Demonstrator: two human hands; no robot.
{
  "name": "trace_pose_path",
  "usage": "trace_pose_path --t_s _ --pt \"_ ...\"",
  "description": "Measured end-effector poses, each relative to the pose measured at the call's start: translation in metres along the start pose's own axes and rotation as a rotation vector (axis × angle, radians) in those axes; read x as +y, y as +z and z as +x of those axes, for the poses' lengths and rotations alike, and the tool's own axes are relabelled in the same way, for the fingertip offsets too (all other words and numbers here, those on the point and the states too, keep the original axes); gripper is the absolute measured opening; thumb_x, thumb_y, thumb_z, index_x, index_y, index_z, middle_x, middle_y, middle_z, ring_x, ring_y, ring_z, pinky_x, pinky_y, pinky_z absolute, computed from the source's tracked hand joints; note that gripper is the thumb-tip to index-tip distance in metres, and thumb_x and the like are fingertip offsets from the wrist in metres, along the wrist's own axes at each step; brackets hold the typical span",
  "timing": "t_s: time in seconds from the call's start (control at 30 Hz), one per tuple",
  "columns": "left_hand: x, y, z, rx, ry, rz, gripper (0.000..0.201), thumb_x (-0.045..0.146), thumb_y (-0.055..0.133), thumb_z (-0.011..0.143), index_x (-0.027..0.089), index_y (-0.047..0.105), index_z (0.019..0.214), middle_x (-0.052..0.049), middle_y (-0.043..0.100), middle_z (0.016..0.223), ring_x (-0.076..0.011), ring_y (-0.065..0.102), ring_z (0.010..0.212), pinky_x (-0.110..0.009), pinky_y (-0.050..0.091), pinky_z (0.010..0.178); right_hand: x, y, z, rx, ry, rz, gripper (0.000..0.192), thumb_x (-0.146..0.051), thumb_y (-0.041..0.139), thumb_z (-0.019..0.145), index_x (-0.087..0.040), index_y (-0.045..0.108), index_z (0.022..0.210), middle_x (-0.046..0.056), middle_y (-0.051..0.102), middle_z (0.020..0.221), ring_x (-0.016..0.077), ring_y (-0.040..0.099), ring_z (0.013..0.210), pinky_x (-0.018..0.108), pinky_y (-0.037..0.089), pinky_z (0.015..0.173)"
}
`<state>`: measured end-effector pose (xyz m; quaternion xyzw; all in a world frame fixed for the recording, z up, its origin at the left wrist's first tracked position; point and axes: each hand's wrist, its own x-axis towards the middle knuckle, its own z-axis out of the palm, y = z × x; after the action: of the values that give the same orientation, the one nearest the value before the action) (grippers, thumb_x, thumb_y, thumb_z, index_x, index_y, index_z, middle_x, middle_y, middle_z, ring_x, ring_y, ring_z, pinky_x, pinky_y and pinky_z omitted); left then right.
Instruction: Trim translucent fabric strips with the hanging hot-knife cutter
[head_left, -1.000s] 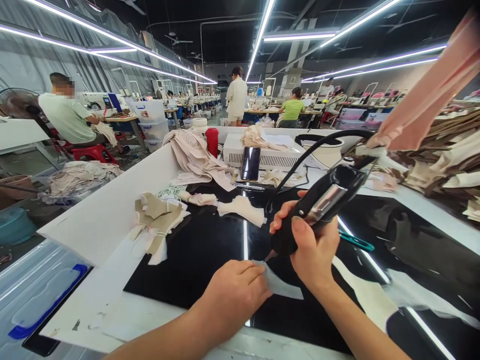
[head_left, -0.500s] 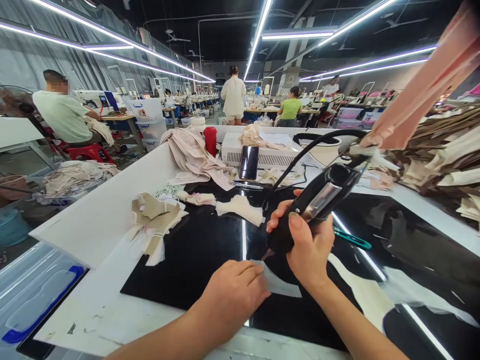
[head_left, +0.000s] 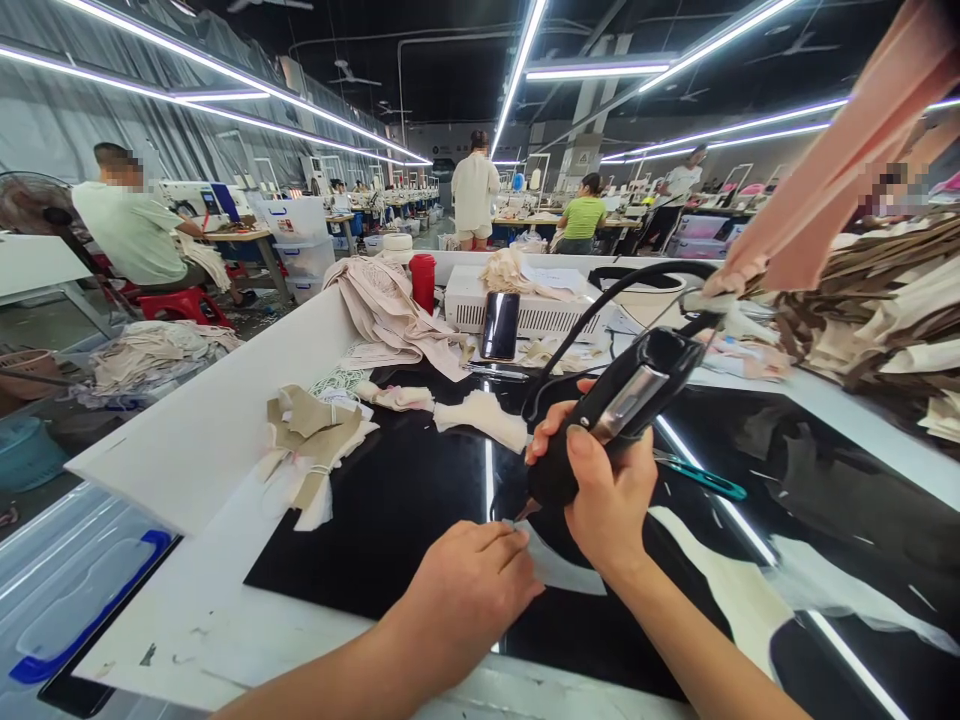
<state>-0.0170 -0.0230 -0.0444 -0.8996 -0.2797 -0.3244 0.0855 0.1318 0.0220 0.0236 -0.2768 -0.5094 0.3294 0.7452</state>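
Note:
My right hand (head_left: 611, 490) is wrapped round a black corded hand tool (head_left: 622, 405), held at a slant with its narrow copper-coloured tip pointing down. Under the curled fingers of my left hand (head_left: 476, 590), a thin translucent white fabric piece (head_left: 562, 565) is pinned against the glossy black board (head_left: 390, 540). The tool's tip is at the fabric's upper edge, close beside my left fingertips; whether it touches the cloth I cannot tell. A strip of pink cloth (head_left: 832, 170) is tied near the tool's rear end and runs up to the right.
A cream fabric piece (head_left: 735, 585) and a teal-handled tool (head_left: 701, 475) lie right of my hands. Beige scraps (head_left: 319, 430) are at the left. Behind stand a phone (head_left: 499, 325), a vented white box (head_left: 465, 310) and a red cup (head_left: 422, 283). Several people work beyond.
My right hand and the tool have shifted slightly left, along the fabric's upper edge toward my left fingers. My left hand stays on the fabric.

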Motion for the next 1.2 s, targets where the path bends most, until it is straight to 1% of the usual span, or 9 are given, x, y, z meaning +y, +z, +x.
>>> trace_pose_path --t_s 0.17,0.33,0.43,0.53,0.63,0.7,0.87,1.07,1.2 --pt "0.002 0.0 -0.001 -0.007 -0.002 -0.006 0.03 0.027 0.044 0.114 0.017 0.064 0.093 -0.004 0.08 0.107 -0.017 0.077 0.103 -0.031 0.062 0.075 0.002 0.005 0.0 -0.005 0.002 0.031 0.037 -0.033 0.074 0.092 -0.029 0.055 0.123 -0.005 0.065 0.083 0.0139 0.062 0.062 0.03 0.056 0.057" --pt "0.001 0.0 -0.002 -0.024 -0.001 -0.012 0.027 0.026 0.05 0.112 0.018 0.062 0.09 -0.003 0.079 0.104 -0.017 0.077 0.102 -0.03 0.061 0.077 0.004 0.007 -0.001 0.0 -0.003 0.001 0.027 -0.034 0.073 0.093 -0.027 0.055 0.111 -0.005 0.065 0.082 0.0137 0.062 0.062 0.03 0.057 0.057" --pt "0.0 -0.003 0.0 -0.048 -0.009 -0.031 0.022 0.03 0.055 0.11 0.017 0.062 0.093 -0.003 0.079 0.107 -0.0184 0.076 0.102 -0.032 0.061 0.076 -0.001 0.004 0.001 -0.014 0.012 0.007 0.028 -0.035 0.075 0.092 -0.028 0.056 0.112 -0.005 0.066 0.083 0.0135 0.062 0.062 0.03 0.057 0.059" --pt "0.0 -0.007 0.001 -0.095 -0.01 -0.063 0.018 0.035 0.062 0.106 0.017 0.064 0.104 -0.003 0.078 0.111 -0.0208 0.076 0.103 -0.034 0.061 0.077 -0.012 -0.005 0.004 0.007 0.023 0.011 0.033 -0.035 0.077 0.09 -0.028 0.058 0.115 -0.005 0.066 0.085 0.0138 0.063 0.064 0.03 0.057 0.059" --pt "-0.001 -0.01 0.002 -0.143 -0.004 -0.064 0.024 0.04 0.069 0.102 0.019 0.065 0.111 -0.004 0.077 0.117 -0.0237 0.075 0.105 -0.036 0.061 0.078 -0.026 -0.018 0.004 0.05 0.027 0.006 0.036 -0.036 0.079 0.089 -0.029 0.06 0.119 -0.004 0.066 0.086 0.014 0.063 0.064 0.029 0.057 0.057" --pt "-0.001 -0.011 0.002 -0.166 -0.001 -0.054 0.027 0.041 0.072 0.099 0.019 0.066 0.113 -0.005 0.076 0.12 -0.0255 0.074 0.107 -0.038 0.061 0.078 -0.034 -0.029 0.001 0.08 0.037 -0.02 0.037 -0.036 0.08 0.088 -0.029 0.061 0.119 -0.004 0.066 0.085 0.0142 0.063 0.064 0.029 0.057 0.057" --pt "-0.001 -0.013 0.0 -0.178 0.009 -0.045 0.024 0.04 0.069 0.101 0.019 0.066 0.114 -0.006 0.075 0.119 -0.0265 0.074 0.107 -0.039 0.061 0.08 -0.047 -0.049 -0.008 0.125 0.019 -0.097 0.038 -0.039 0.082 0.086 -0.028 0.063 0.117 -0.003 0.066 0.082 0.0145 0.062 0.063 0.029 0.058 0.055" --pt "-0.002 -0.016 0.001 -0.184 0.011 -0.04 0.021 0.037 0.061 0.106 0.019 0.067 0.113 -0.006 0.075 0.12 -0.0259 0.074 0.108 -0.039 0.061 0.082 -0.051 -0.056 -0.014 0.117 -0.004 -0.127 0.026 -0.037 0.078 0.089 -0.027 0.064 0.108 -0.003 0.066 0.082 0.0137 0.062 0.062 0.029 0.057 0.056" --pt "-0.003 -0.016 0.001 -0.183 0.015 -0.039 0.021 0.036 0.059 0.107 0.019 0.067 0.115 -0.007 0.074 0.121 -0.0248 0.073 0.109 -0.038 0.06 0.084 -0.05 -0.057 -0.016 0.116 -0.001 -0.151 0.029 -0.037 0.077 0.09 -0.027 0.063 0.112 -0.003 0.066 0.082 0.0146 0.062 0.062 0.031 0.057 0.057"
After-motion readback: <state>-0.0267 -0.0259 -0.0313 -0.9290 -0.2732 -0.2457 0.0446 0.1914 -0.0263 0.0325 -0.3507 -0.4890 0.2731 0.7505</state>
